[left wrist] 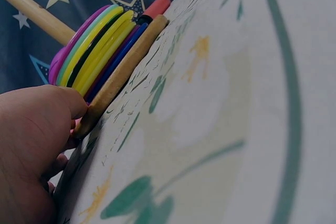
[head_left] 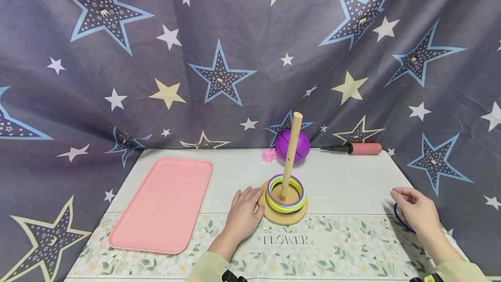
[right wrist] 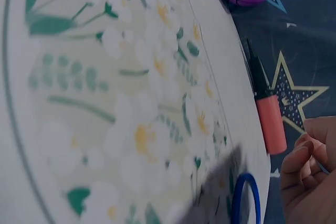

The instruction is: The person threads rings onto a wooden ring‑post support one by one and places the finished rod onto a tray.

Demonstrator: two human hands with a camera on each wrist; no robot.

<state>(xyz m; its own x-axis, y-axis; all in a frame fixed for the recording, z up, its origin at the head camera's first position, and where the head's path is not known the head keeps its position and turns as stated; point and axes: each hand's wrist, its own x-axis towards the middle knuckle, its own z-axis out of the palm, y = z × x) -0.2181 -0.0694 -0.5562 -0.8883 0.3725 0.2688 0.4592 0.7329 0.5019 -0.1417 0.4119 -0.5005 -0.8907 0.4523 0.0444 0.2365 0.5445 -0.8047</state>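
Observation:
My left hand [head_left: 244, 212] rests against the left edge of a round wooden base [head_left: 279, 217], fingers extended and thumb at its rim. A wooden post [head_left: 291, 156] rises from that base, tilted in the head view. Around its foot lies a stack of coloured rings [head_left: 279, 205]: purple, light green, yellow, black and blue, as the left wrist view shows. At the table's right side my right hand [head_left: 420, 212] hovers over a blue ring [head_left: 398, 215], partly hidden by it. In the right wrist view its fingers curl loosely, apart from the visible arc of the blue ring [right wrist: 245, 182].
A pink tray [head_left: 164, 203] lies at the left. Toward the back are a purple ball [head_left: 299, 146], a small pink toy [head_left: 268, 156] and a red-and-black hand pump [head_left: 364, 148]. A star-patterned curtain [head_left: 235, 25] hangs behind the flower-print table cover [head_left: 344, 247].

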